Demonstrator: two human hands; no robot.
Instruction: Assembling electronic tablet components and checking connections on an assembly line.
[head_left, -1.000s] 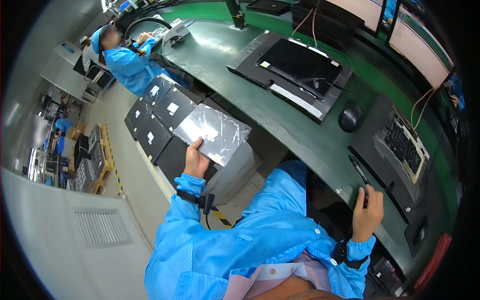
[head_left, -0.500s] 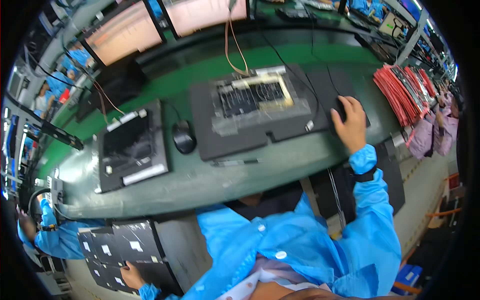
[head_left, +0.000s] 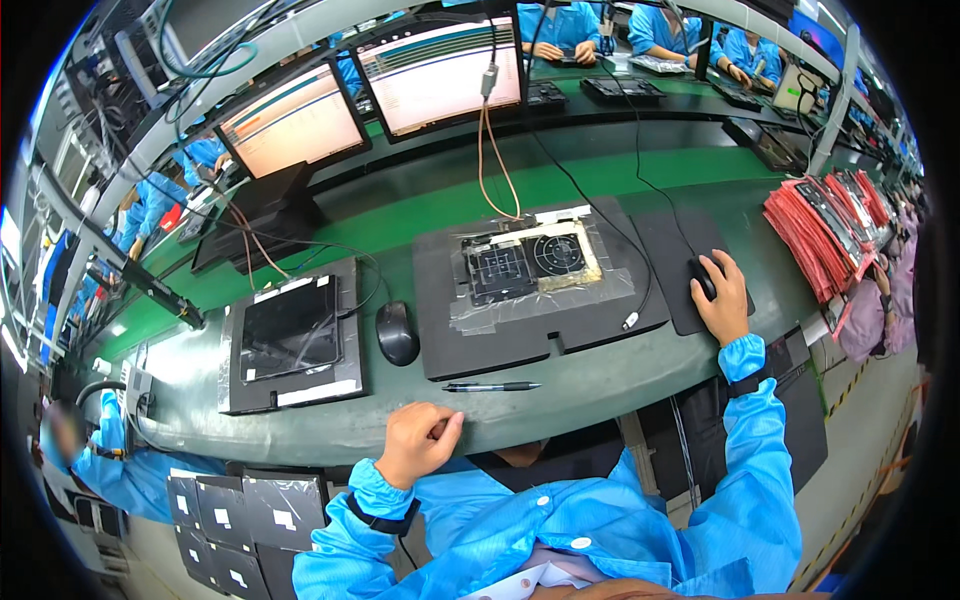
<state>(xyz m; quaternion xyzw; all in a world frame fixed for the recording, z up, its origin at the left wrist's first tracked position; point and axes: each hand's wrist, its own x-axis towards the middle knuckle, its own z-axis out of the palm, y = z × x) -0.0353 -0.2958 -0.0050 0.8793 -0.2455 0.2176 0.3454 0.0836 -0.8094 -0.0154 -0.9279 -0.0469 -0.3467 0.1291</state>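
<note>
My right hand (head_left: 728, 298) rests over a black wired mouse (head_left: 704, 282) on a dark mouse pad (head_left: 665, 245), its fingers curved round it. At the bench's near edge, my left hand (head_left: 418, 440) is curled closed, with nothing seen in it. Just beyond it lies a pen (head_left: 492, 387). In the middle sits a dark foam board (head_left: 480, 350) bearing a flat black device panel (head_left: 500, 268), on which the patterns of a test screen show. A cable joins the panel's far side. Left of the board stand a second black mouse (head_left: 397, 333) and another padded fixture with a dark tablet-like screen (head_left: 290, 328).
Two monitors (head_left: 440, 75) stand at the back. Red sleeves with flat panels (head_left: 815, 235) are stacked at the right. Flat black packages (head_left: 285, 510) sit below the bench at left. A co-worker's blue sleeve (head_left: 130, 480) shows at far left. Cables hang over the bench.
My left hand has come up from the black packages to the bench edge and curled closed. My right hand stays on the mouse. The view has tilted up, showing more of the monitors.
</note>
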